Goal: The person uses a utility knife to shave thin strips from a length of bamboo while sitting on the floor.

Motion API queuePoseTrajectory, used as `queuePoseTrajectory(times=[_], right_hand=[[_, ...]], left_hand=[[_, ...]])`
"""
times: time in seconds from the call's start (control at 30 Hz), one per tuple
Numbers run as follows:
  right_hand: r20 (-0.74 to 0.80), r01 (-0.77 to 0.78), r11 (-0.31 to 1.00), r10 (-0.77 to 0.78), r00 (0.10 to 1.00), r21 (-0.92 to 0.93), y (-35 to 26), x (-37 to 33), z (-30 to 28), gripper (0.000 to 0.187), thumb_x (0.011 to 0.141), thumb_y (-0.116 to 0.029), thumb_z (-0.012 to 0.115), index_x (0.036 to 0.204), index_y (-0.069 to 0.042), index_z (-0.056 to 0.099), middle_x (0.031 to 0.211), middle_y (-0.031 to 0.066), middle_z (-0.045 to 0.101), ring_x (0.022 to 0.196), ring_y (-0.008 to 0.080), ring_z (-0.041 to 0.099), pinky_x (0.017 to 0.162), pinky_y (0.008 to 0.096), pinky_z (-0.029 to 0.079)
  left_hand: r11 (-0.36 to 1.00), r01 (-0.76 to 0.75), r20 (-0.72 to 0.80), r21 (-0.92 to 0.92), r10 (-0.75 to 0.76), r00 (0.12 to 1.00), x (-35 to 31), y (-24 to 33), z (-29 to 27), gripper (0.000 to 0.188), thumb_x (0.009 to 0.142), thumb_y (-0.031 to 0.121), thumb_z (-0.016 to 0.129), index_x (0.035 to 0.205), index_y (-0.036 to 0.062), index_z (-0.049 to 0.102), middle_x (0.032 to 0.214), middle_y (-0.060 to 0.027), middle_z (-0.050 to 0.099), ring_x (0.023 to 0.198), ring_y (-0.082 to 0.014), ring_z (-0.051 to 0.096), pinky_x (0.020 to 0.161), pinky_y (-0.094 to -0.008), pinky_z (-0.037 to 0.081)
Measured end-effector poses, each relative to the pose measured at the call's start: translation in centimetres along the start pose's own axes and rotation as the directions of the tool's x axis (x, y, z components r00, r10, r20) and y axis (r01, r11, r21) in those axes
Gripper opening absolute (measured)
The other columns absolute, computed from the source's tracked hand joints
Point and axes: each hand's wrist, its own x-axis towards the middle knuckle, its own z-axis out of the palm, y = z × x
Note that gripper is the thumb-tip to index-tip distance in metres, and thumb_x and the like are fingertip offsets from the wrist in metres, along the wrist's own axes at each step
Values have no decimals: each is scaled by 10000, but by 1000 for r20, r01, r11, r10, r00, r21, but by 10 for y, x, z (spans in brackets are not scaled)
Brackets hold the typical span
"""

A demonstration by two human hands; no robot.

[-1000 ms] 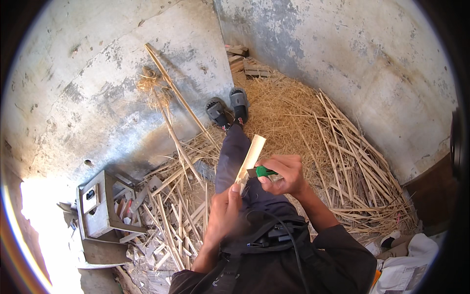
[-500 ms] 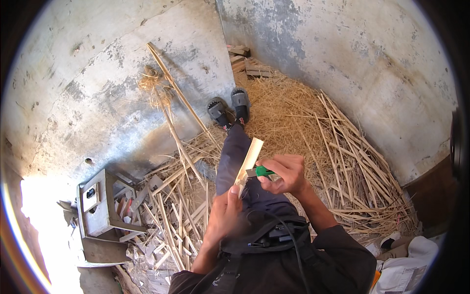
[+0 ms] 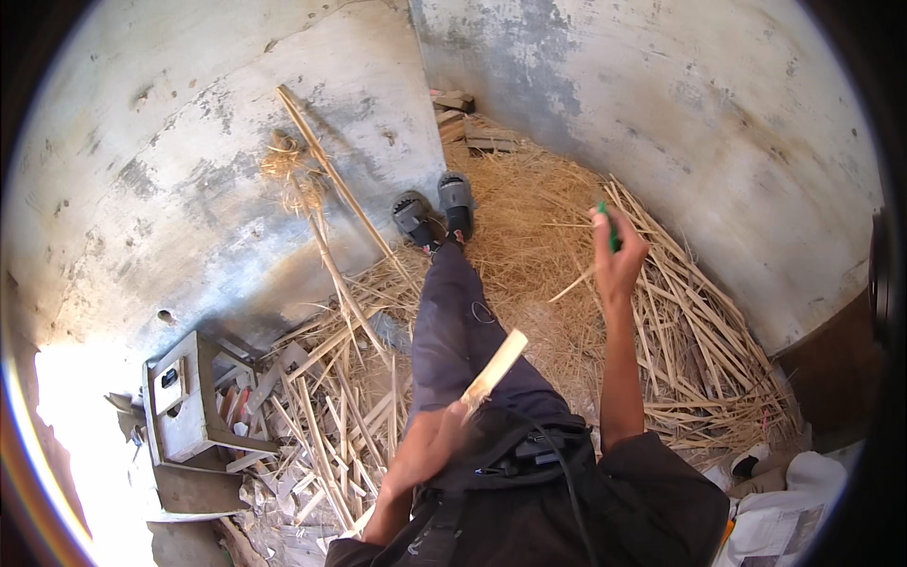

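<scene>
Walls, pale and flaking, across the top of the frame. Below, at right, heap of straw and split strips. At lower left, grey wooden stool. Right hand raised right of centre; left hand at lower centre. Pale strip just right of the latter, lower end pinched between left thumb and fingers, long axis slanting toward upper right, free end uppermost. From right fingers, down and leftward, well apart; left hand nearer, touching. Smallest, green tool, gripped in curled right fingers; blade impossible to tell.
</scene>
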Motion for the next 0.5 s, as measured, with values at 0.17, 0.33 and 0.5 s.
queuePoseTrajectory(times=[0.17, 0.33, 0.5], right_hand=[[154, 227, 969, -240, 958, 97, 20, -4, -3, 278, 957, -307, 630, 957, -51, 735, 617, -17, 586, 489, 70, 441, 445, 276, 314], [410, -62, 957, -62, 910, 283, -11, -41, 5, 230, 934, -258, 659, 1003, -45, 712, 665, -35, 552, 578, 55, 439, 524, 262, 318], [595, -191, 916, -63, 801, 353, -49, -55, 6, 239, 922, -202, 692, 1105, -48, 697, 745, -68, 540, 651, 31, 454, 590, 224, 344]], left_hand=[[999, 23, -2, -23, -23, 1000, 6, -20, -4, 506, 1122, 381, 374, 826, 24, 576, 662, 2, 528, 619, -84, 458, 579, -292, 393], [984, -94, -55, -153, 86, 995, 24, -16, -3, 568, 1127, 421, 330, 711, 65, 477, 600, 24, 433, 541, -65, 376, 512, -269, 316], [987, -105, -69, -123, 97, 993, 33, -1, 1, 552, 1128, 409, 337, 724, 65, 489, 608, 31, 438, 538, -57, 379, 508, -263, 314]])
